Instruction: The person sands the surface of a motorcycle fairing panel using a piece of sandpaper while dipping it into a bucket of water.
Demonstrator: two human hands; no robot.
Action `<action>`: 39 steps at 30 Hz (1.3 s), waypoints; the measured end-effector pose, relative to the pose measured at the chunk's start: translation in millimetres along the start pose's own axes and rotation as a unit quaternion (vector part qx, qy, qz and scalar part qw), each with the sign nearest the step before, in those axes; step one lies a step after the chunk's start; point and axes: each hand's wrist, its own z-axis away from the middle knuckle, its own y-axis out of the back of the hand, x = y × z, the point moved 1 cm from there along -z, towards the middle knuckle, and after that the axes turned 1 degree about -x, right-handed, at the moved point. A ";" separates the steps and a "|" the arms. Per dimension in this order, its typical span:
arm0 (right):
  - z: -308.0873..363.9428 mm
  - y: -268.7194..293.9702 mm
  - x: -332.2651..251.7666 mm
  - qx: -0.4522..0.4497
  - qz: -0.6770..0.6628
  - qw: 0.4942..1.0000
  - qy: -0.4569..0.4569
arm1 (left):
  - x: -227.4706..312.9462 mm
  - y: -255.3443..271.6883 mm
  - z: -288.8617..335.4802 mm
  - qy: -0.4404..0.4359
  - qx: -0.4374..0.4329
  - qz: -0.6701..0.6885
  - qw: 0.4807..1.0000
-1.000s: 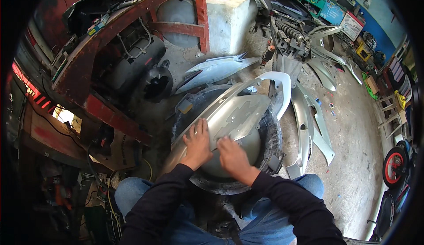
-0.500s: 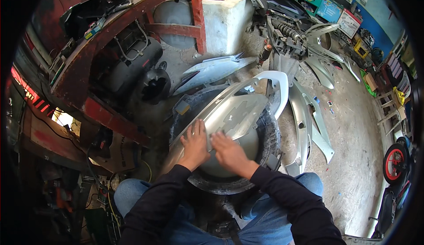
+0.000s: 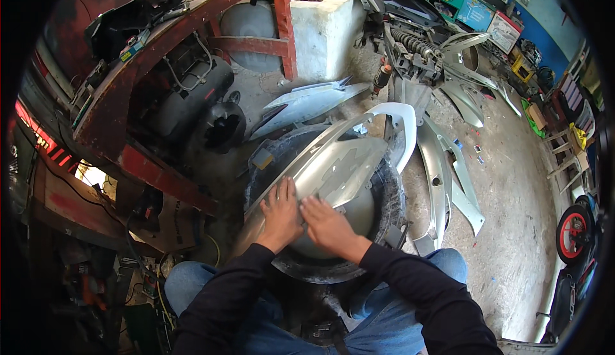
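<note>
A silver-grey motorcycle body panel point(image 3: 346, 166) with dull grey patches lies slantwise across a worn black tyre point(image 3: 388, 217). My left hand point(image 3: 280, 219) rests flat on the panel's near part, fingers stretched out and somewhat apart. Close beside it, my right hand point(image 3: 328, 225) presses against the panel's lower edge with its fingers together. Whatever lies beneath those fingers, if anything, is hidden. A small yellowish block point(image 3: 262, 158) sits on the tyre's left rim. The pale curved end point(image 3: 405, 138) of the bodywork sticks out beyond the tyre.
More loose panels lie around: a pale blue one point(image 3: 307, 104) beyond the tyre and a silver one point(image 3: 437, 182) to the right. A partly stripped motorcycle point(image 3: 413, 48) stands farther back. At left are a red metal frame point(image 3: 163, 174) and a dark tank point(image 3: 198, 89).
My right hand has slid slightly left and down along the panel's edge, closer to my left hand. The left hand stays on the panel, shifted very little.
</note>
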 end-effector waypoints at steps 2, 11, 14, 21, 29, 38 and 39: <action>0.8 2.7 2.9 0.014 -0.045 0.999 -0.017 | 0.1 0.9 0.6 0.010 -0.001 0.021 1.000; 9.7 -9.0 16.9 0.094 -0.017 0.992 -0.079 | 1.3 1.0 2.7 -0.013 0.018 -0.020 1.000; 8.2 -5.2 15.8 0.121 0.018 0.986 -0.112 | 2.0 1.1 0.3 -0.008 0.011 -0.029 0.999; 2.8 -3.9 14.5 0.132 0.010 0.989 -0.072 | 3.6 2.4 -2.5 -0.004 0.008 -0.033 0.999; 20.5 0.6 10.1 0.076 0.004 0.989 -0.126 | 2.0 4.9 -6.4 -0.009 0.012 -0.030 0.999; 20.0 16.1 9.5 0.005 0.043 0.995 -0.088 | 4.3 7.1 -6.0 0.009 -0.014 -0.028 0.999; 18.7 16.4 9.9 0.029 0.031 0.996 -0.080 | 4.1 7.4 -7.0 0.004 -0.008 -0.025 1.000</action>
